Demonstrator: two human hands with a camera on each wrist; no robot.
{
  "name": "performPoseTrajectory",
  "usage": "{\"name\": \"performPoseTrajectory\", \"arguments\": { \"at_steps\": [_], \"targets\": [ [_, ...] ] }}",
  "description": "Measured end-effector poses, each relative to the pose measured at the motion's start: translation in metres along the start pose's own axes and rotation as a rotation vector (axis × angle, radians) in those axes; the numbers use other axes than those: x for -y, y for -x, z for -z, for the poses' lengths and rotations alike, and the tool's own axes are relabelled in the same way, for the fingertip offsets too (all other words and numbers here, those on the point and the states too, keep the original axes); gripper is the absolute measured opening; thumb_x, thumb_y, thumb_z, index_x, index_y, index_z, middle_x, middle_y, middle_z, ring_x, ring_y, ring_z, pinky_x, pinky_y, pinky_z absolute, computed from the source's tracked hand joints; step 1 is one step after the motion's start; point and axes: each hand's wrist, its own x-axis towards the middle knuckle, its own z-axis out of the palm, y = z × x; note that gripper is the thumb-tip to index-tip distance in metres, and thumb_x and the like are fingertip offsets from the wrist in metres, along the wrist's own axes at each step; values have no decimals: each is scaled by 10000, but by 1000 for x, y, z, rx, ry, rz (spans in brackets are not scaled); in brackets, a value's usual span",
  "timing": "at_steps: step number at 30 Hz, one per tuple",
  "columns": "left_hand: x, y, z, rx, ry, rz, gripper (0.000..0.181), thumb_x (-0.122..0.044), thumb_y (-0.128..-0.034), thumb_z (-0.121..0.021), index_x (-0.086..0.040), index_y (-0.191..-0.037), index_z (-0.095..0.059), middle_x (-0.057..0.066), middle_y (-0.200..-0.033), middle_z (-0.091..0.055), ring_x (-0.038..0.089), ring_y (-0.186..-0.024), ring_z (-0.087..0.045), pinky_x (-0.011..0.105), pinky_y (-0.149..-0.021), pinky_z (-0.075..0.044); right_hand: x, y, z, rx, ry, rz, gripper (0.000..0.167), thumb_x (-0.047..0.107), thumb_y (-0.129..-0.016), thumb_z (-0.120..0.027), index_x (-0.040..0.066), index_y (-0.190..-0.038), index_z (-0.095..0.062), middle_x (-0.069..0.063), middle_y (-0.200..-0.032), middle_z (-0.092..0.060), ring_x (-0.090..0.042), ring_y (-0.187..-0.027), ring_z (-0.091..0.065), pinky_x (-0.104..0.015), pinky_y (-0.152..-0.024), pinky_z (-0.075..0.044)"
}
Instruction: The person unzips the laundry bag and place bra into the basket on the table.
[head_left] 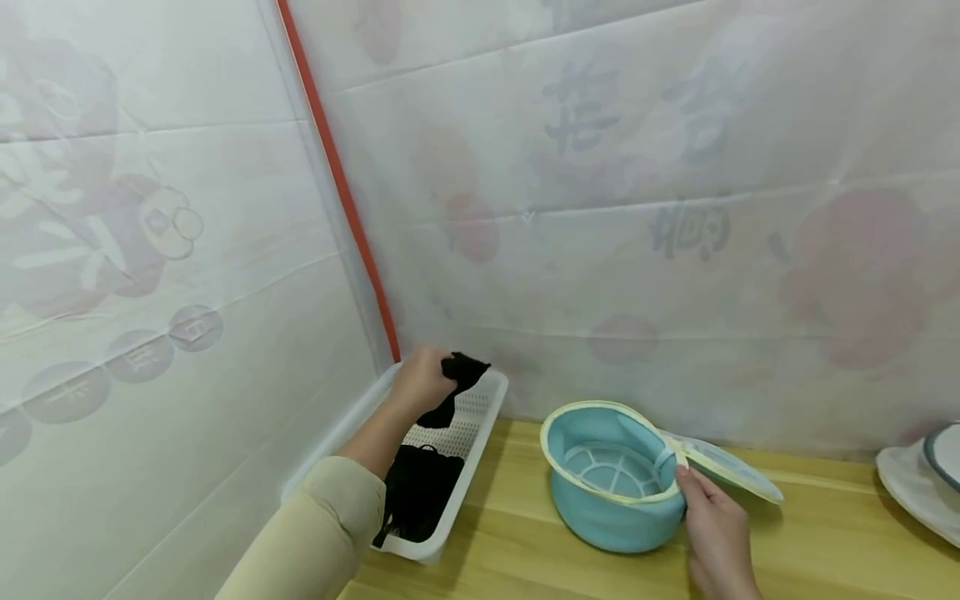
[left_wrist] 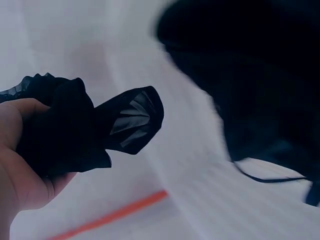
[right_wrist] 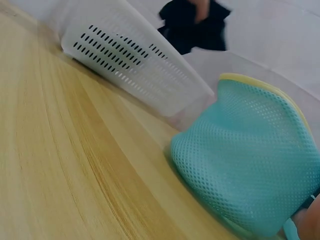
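My left hand [head_left: 423,379] grips a bunched black cloth [head_left: 463,372] above the far end of a white basket [head_left: 487,429]. In the left wrist view the cloth [left_wrist: 60,125] has a sheer, pleated part sticking out past the fingers. Another black item [head_left: 423,492] lies in the near end of the basket. To the right, my right hand [head_left: 720,529] pinches the yellow-edged rim of a blue-green mesh bag [head_left: 618,521] with thumb and fingers. The bag stands with its round mouth up and its lid [head_left: 738,471] folded back to the right; no item shows inside.
The basket and mesh bag stand on a wooden table [head_left: 510,517]. White printed sheets [head_left: 570,250] hang behind and at the left, with a red strip [head_left: 337,175] at their corner. White dishes [head_left: 911,483] are at the right edge.
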Motion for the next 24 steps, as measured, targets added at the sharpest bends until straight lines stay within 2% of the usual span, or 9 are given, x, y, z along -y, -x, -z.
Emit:
{"name": "performPoseTrajectory", "arguments": {
  "at_steps": [3,6,9,12,14,17,24],
  "targets": [
    [16,0,-10,29,-58,15,396,-84,-831,-719,-115,-1225,-688,69,-1215,-685,256,-1051,-662,352,-717,-554,-2,1,0,-5,3,6,864,634,-917,-507,47,-1517,-303,-104,-1594,-260,-317,-1479,-195,-473,-1182,-254],
    [23,-1,-13,69,-116,8,401,-79,-832,-716,-128,-1228,-681,64,-1198,-691,262,-1018,-672,383,-720,-565,-3,2,0,-8,-3,15,850,615,-923,-513,37,-1513,-312,-118,-1587,-275,-317,-1476,-205,-470,-1178,-255],
    [23,-2,-14,179,-185,10,525,-167,-831,-767,-125,-1329,-604,83,-1288,-642,290,-1115,-633,443,-858,-552,-3,4,0,-3,-13,25,848,601,-929,-515,21,-1513,-308,-129,-1588,-272,-325,-1477,-198,-477,-1183,-243],
    [23,-2,-16,319,-234,32,720,-276,-813,-812,-129,-1440,-491,117,-1428,-528,336,-1275,-525,503,-1028,-459,-2,5,-1,1,-16,19,845,597,-933,-512,21,-1515,-304,-127,-1589,-271,-326,-1477,-200,-479,-1185,-242],
    [23,-2,-17,364,-249,44,770,-307,-791,-833,-137,-1452,-476,129,-1455,-494,355,-1318,-480,519,-1065,-423,-1,5,-2,11,-18,18,848,594,-934,-513,15,-1516,-300,-132,-1591,-267,-331,-1477,-200,-482,-1188,-238],
    [24,-1,-19,368,-244,50,734,-290,-787,-838,-138,-1424,-507,137,-1447,-495,367,-1313,-478,518,-1057,-428,-1,5,-4,20,-16,17,843,588,-937,-515,12,-1515,-303,-134,-1590,-269,-329,-1475,-206,-481,-1186,-242],
    [23,1,-17,357,-213,20,645,-260,-799,-826,-118,-1370,-562,127,-1404,-542,343,-1274,-520,494,-1026,-460,1,4,-7,36,-13,14,855,589,-941,-508,3,-1520,-280,-141,-1599,-240,-344,-1481,-177,-490,-1191,-234]
  ]
}}
